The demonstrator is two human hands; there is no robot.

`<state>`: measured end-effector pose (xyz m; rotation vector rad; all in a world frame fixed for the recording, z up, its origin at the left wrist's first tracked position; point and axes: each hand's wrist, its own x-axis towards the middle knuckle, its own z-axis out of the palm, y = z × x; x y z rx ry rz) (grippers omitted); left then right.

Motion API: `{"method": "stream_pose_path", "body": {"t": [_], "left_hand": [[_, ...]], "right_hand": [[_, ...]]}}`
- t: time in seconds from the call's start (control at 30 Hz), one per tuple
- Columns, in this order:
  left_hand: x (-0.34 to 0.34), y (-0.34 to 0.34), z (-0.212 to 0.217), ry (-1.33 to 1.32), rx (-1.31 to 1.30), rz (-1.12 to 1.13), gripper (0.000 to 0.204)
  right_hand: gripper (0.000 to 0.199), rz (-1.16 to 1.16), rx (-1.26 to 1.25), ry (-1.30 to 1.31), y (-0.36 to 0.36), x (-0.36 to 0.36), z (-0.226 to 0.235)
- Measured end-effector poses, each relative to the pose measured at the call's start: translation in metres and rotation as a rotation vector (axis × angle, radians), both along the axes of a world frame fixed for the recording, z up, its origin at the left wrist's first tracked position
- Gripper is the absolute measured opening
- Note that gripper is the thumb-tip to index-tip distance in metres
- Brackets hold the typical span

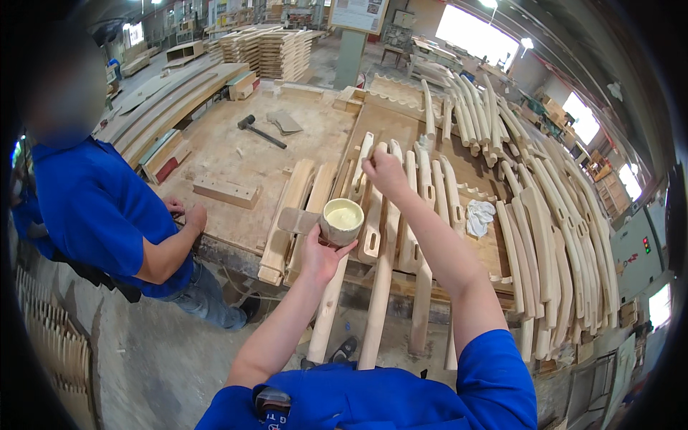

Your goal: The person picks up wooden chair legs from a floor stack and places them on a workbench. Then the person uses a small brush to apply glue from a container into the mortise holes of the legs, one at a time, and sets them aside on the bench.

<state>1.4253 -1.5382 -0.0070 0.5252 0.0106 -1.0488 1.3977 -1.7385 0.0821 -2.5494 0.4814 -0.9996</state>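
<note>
My left hand (pixel 324 256) is wrapped round a cup (pixel 344 222) with pale yellow, creamy stuff inside. A flat, thin brownish piece (pixel 297 221) juts out to the left of the cup; whether my fingers hold it too, I cannot tell. My right hand (pixel 387 174) is closed above the slotted wooden parts, farther out than the cup. Anything between its fingers is too small or hidden to name. Below both hands lie long, pale wooden parts (pixel 381 287) with slots in their ends, sticking out over the near table edge.
On the worktable (pixel 236 165) lie a black hammer (pixel 261 132), grey sheets (pixel 284 122) and a wooden block (pixel 226 192). A white cloth (pixel 479 217) sits right of the parts. Many curved wooden pieces (pixel 559 222) are stacked at right. A co-worker in blue (pixel 107 208) stands at left.
</note>
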Motion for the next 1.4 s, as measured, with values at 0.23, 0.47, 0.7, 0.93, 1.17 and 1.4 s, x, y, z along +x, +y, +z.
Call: {"method": "stream_pose_path", "body": {"t": [0.23,0.47,0.7,0.93,1.17,1.4], "left_hand": [[-0.001,-0.001,-0.001,-0.030,0.036,0.014,0.044],[-0.003,-0.002,0.000,-0.084,0.017,-0.024,0.043],[-0.004,-0.001,-0.001,-0.109,0.039,0.001,0.046],[-0.006,-0.003,0.001,-0.115,0.024,0.000,0.044],[-0.006,-0.002,-0.004,-0.091,0.011,0.056,0.045],[-0.010,-0.006,-0.003,-0.154,-0.028,0.119,0.040]], "right_hand": [[0.023,0.086,0.237,0.178,-0.007,0.006,-0.003],[0.025,0.041,0.086,0.160,-0.023,0.006,0.003],[0.027,0.125,0.339,0.238,-0.021,0.015,0.008],[0.022,0.221,-0.101,0.390,-0.029,-0.004,0.034],[0.015,0.385,0.445,-0.046,0.017,-0.064,0.059],[0.020,0.281,0.862,-0.099,0.043,-0.085,0.016]]}}
